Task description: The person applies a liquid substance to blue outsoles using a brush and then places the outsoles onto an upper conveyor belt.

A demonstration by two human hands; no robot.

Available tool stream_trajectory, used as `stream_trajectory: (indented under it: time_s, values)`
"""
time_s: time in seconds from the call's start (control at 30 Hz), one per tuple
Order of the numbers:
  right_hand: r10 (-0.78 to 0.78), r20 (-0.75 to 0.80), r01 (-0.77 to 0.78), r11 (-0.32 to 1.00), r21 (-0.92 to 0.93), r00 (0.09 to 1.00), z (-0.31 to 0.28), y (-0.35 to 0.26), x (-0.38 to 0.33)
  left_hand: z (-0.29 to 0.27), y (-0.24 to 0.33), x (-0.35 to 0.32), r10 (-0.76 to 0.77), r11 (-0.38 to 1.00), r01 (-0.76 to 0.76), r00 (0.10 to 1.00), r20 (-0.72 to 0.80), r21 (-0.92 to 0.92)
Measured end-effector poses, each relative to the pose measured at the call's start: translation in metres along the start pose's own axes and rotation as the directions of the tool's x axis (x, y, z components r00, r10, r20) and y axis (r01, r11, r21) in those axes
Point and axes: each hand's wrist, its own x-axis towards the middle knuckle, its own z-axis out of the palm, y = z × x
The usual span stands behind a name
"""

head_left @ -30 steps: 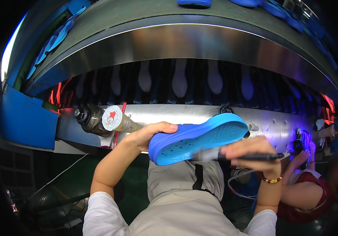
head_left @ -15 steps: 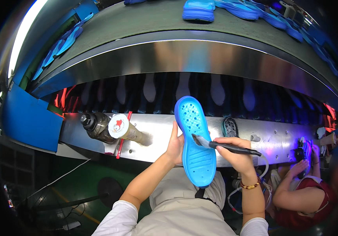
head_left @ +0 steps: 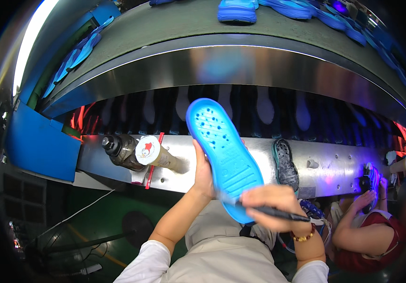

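A bright blue shoe sole [head_left: 226,155], with small holes at its far end and ridges nearer me, is tilted over the front edge of the metal ledge. My left hand [head_left: 204,173] grips its left side, with some fingers hidden underneath. In my right hand [head_left: 274,202] is a brush [head_left: 283,214] with a black handle. Its bristle end, smeared by motion, lies at the lower left edge of the sole, near the end closest to me.
On the metal ledge [head_left: 181,146] stand a dark bottle [head_left: 122,150] and a lidded cup [head_left: 153,153]; right of the sole lies a dark sole [head_left: 286,165]. Above, a green conveyor belt [head_left: 165,26] carries several blue soles [head_left: 237,12]. A co-worker [head_left: 368,231] handles a sole at right.
The brush has moved from the sole's middle down toward its near end. The sole has tilted, its far end swinging left. My right hand has come lower.
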Motion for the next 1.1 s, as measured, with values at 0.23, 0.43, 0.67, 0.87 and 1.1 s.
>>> stream_trajectory:
  time_s: [0.23, 0.43, 0.67, 0.87, 1.1]
  values:
    - [0.105, 0.033, -0.104, 0.994, -0.026, 0.994, -0.007, 0.005, -0.018, 0.008, 0.026, 0.005, 0.042, 0.997, -0.036, 0.996, -0.075, 0.075]
    - [0.233, -0.098, -0.145, 0.829, 0.540, 0.967, -0.012, 0.028, -0.021, 0.035, 0.045, 0.007, 0.037, 0.953, -0.029, 0.999, -0.020, 0.302]
    - [0.287, -0.179, -0.167, 0.853, 0.494, 0.941, 0.022, -0.001, -0.022, 0.021, 0.006, -0.031, 0.105, 0.977, -0.112, 0.993, 0.048, 0.184]
    - [0.118, -0.087, -0.089, 0.954, 0.287, 0.989, 0.012, -0.001, -0.014, 0.019, 0.009, -0.014, 0.110, 0.989, -0.096, 0.986, 0.122, -0.115]
    - [0.043, 0.012, -0.044, 0.990, 0.135, 0.999, -0.014, -0.003, 0.005, 0.021, 0.019, -0.009, 0.007, 0.995, 0.015, 0.976, 0.217, -0.099]
